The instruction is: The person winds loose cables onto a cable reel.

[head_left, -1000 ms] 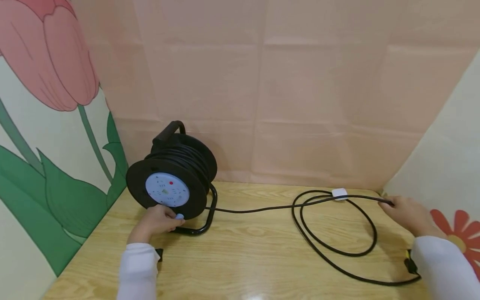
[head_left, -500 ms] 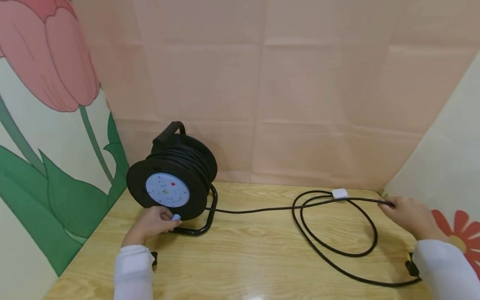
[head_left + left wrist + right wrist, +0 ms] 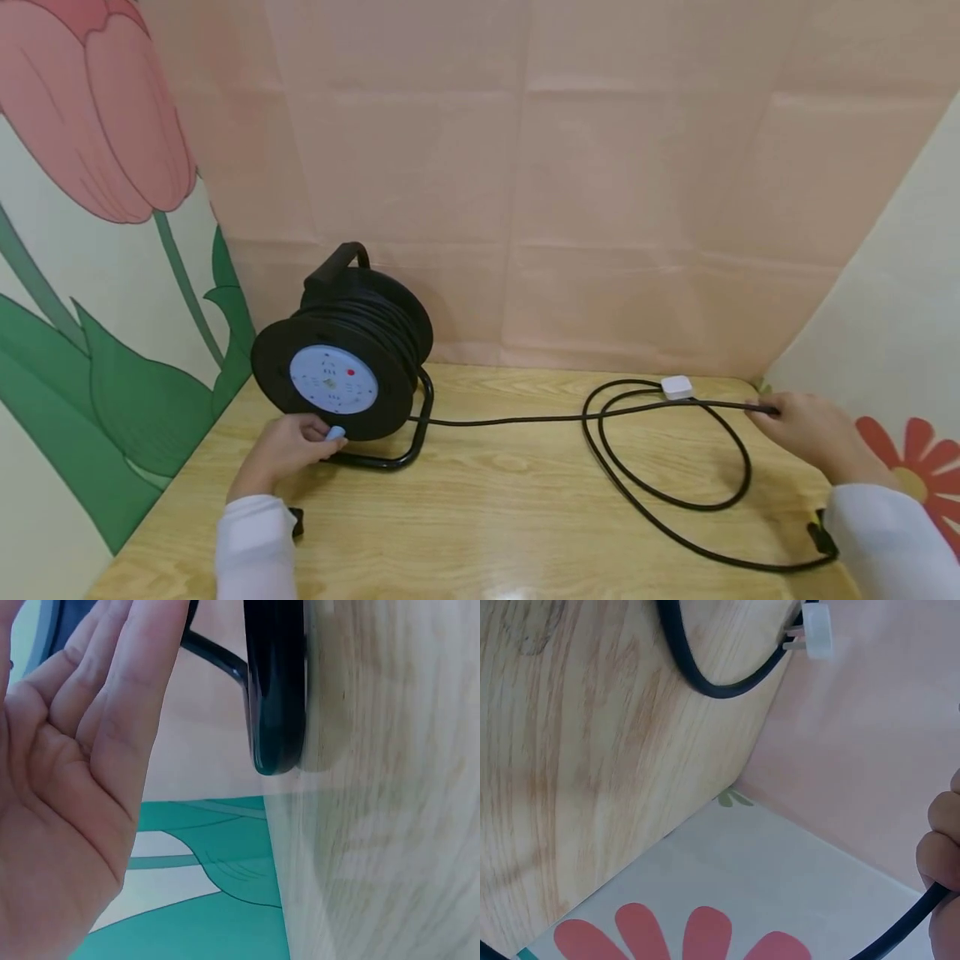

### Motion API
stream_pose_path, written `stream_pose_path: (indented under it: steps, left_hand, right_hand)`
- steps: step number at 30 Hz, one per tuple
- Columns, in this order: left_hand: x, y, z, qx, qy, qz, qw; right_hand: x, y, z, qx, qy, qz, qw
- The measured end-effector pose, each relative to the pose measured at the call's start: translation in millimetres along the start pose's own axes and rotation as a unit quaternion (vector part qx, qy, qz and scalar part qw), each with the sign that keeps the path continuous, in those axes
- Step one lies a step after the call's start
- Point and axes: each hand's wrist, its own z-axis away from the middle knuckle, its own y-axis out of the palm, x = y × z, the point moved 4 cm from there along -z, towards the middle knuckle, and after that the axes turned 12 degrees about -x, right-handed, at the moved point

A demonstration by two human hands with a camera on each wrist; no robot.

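A black cable reel (image 3: 272, 354) stands on its tubular frame at the table's left, with a pale blue socket panel (image 3: 315, 375) on its face. Low on that face, my left hand (image 3: 281, 450) pinches a small light blue knob (image 3: 335, 433); the left wrist view shows the palm, but not the knob. My right hand (image 3: 813, 433) grips the black cable (image 3: 517, 420) at the far right, held above the table. The cable runs from that hand to the reel. Its other stretch lies in loops with a white plug (image 3: 677, 387) at the back.
The wooden table (image 3: 480, 517) meets a pink backdrop (image 3: 600, 208) behind. Painted panels (image 3: 142, 350) flank both sides, the left one close to the reel. Cable loops (image 3: 675, 500) cover the table's right part. The reel's black foot bar (image 3: 277, 697) rests on the wood.
My left hand and the knob have moved left along the bottom of the reel's face. The socket panel has turned clockwise with the red dot. My right hand stays nearly still on the cable.
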Motion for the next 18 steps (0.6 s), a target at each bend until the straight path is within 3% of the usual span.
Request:
stream_pose_path:
  steps: [6,14,18]
  left_hand:
    - [6.8,-4.9,1.6,-0.005,-0.031,0.012,0.9994]
    - [17.4,-13.7,5.8,-0.025,-0.068,0.03,0.9969]
    - [17.8,-17.3,7.6,-0.033,-0.065,0.034,0.9968]
  right_hand:
    - [16,-6,-1,-0.021,-0.02,0.004,1.0]
    - [36,-15,-2,-0.119,-0.08,0.006,0.99]
    - [43,-17,-2,-0.159,-0.1,0.011,0.982]
